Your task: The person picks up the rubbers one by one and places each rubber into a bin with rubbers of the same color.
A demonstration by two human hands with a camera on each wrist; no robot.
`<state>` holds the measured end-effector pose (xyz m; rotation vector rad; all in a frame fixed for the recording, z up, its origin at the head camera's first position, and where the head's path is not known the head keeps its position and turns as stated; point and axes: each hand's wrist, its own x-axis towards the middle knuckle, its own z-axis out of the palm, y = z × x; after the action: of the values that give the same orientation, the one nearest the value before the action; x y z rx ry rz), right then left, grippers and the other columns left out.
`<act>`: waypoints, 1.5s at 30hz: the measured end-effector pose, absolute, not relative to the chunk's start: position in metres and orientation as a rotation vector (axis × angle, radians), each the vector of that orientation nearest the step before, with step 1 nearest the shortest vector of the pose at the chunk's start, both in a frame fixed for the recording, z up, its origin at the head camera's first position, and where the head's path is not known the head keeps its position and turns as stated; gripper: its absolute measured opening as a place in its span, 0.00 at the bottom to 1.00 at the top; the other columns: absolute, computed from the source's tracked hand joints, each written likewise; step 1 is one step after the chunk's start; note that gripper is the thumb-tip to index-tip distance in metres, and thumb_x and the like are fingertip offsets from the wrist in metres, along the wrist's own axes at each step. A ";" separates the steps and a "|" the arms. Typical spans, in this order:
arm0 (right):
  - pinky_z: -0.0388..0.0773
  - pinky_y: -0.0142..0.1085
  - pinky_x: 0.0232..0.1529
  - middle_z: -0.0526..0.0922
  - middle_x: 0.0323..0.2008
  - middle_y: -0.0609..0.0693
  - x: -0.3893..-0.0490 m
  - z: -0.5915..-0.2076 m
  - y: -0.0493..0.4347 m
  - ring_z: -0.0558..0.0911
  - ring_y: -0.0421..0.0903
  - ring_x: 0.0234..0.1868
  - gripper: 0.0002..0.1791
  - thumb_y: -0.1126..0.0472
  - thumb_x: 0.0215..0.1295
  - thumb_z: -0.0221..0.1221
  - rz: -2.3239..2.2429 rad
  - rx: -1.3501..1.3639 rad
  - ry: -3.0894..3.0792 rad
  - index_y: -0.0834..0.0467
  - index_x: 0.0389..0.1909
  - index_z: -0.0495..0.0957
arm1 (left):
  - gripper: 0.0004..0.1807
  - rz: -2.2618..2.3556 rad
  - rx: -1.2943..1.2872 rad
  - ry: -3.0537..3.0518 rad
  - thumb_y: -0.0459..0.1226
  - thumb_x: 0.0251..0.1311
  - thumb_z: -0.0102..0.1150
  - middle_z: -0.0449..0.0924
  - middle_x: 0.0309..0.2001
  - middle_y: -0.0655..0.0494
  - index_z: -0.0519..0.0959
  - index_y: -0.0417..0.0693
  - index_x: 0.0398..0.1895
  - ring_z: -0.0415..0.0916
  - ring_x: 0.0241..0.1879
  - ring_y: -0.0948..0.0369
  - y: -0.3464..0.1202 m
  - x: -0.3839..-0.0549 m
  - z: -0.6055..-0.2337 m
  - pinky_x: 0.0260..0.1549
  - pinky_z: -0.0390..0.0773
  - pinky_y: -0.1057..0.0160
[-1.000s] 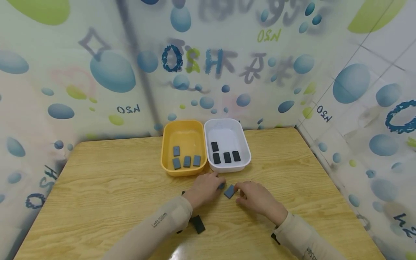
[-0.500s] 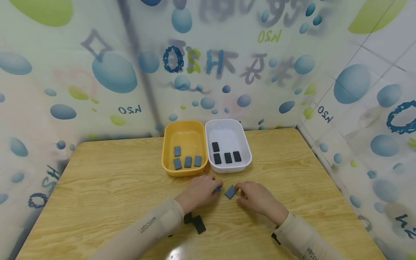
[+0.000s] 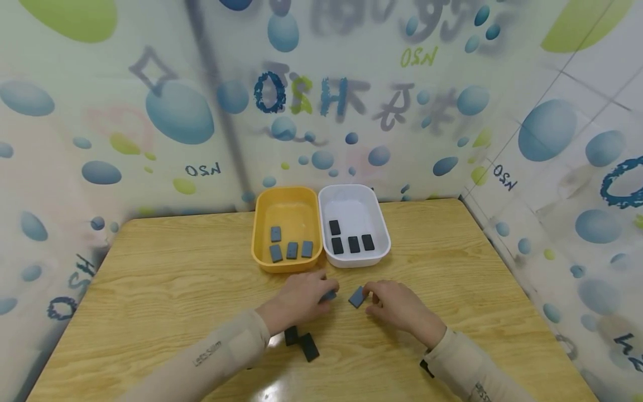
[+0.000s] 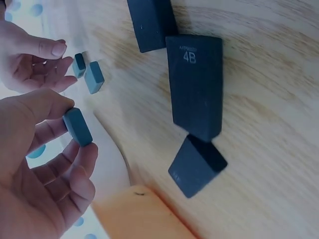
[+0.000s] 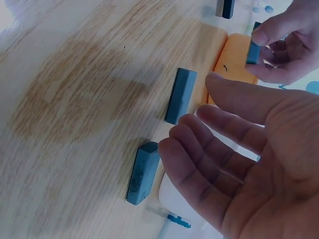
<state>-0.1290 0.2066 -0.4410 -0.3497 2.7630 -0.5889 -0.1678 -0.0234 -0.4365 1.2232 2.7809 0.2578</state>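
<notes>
Left hand (image 3: 296,298), part-curled, pinches blue block (image 4: 78,126) near front-right corner of yellow tray (image 3: 283,267). Right hand (image 3: 399,304) loosely bent, empty, farther right of tray. Firm, level pinch advisable; any lift should clear tray rim.

wall (image 3: 241,44): blue and green blobs (image 3: 181,113), mirrored lettering (image 3: 302,95) | wooden table (image 3: 176,268), glare (image 3: 268,393)
</notes>
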 end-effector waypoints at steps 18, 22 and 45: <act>0.71 0.37 0.31 0.77 0.28 0.43 -0.126 -0.444 0.204 0.72 0.40 0.29 0.11 0.59 0.58 0.68 -0.582 -0.386 2.752 0.54 0.41 0.81 | 0.13 0.311 1.224 2.843 0.43 0.57 0.67 0.77 0.36 0.62 0.80 0.59 0.45 0.69 0.27 0.68 -0.049 -0.159 -0.410 0.22 0.68 0.70; 0.71 0.37 0.32 0.77 0.29 0.43 -0.127 -0.445 0.203 0.72 0.40 0.29 0.11 0.59 0.58 0.68 -0.582 -0.401 2.754 0.54 0.41 0.81 | 0.13 0.296 1.244 2.907 0.44 0.57 0.67 0.76 0.35 0.62 0.80 0.58 0.45 0.70 0.26 0.67 -0.055 -0.162 -0.402 0.21 0.69 0.70; 0.72 0.38 0.33 0.79 0.30 0.44 -0.127 -0.439 0.205 0.74 0.40 0.30 0.10 0.60 0.58 0.67 -0.630 -0.391 2.734 0.53 0.41 0.81 | 0.14 0.243 0.810 3.000 0.44 0.64 0.59 0.77 0.43 0.54 0.78 0.57 0.52 0.74 0.31 0.59 -0.065 -0.248 -0.357 0.25 0.76 0.63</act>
<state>-0.1268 0.2053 -0.4390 -0.3914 2.7344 -0.6300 -0.2478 -0.0651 -0.3569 0.8099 3.0003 0.2432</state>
